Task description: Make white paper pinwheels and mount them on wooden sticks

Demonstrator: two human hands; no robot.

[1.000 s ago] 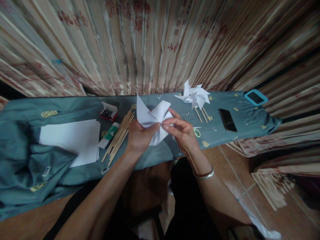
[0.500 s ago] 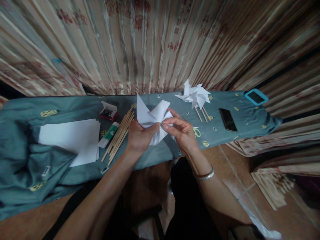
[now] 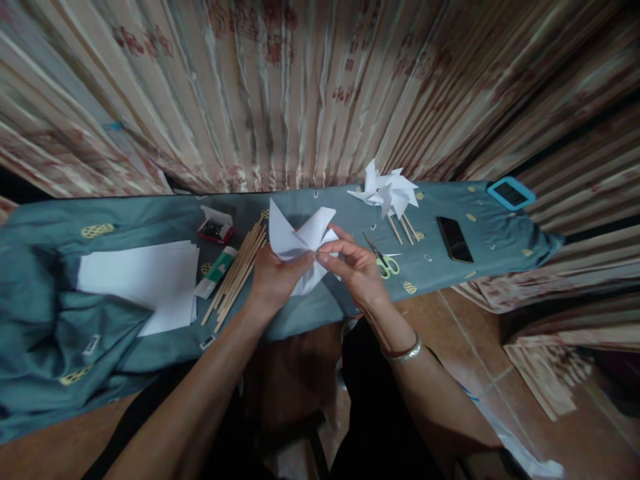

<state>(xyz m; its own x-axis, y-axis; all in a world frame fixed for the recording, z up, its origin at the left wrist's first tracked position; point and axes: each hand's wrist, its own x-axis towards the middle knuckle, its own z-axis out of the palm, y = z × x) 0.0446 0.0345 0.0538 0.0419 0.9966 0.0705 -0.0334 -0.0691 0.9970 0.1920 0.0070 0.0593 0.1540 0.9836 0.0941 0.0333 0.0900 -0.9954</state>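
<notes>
While the left hand [image 3: 273, 280] grips one side of a white pinwheel [image 3: 315, 230] above the table [image 3: 310, 320], thumb at its centre, the right hand [image 3: 357, 267] is nearly closed, thumb and forefinger pinching at that centre, the exact spot too small to make out. Left of the pinwheel lie sticks [image 3: 236, 277], a green-white box [image 3: 216, 272], a red box [image 3: 216, 229] and paper [image 3: 150, 273]; to its right are scissors [image 3: 387, 267], other pinwheels [image 3: 397, 190] and a phone [image 3: 455, 239].
</notes>
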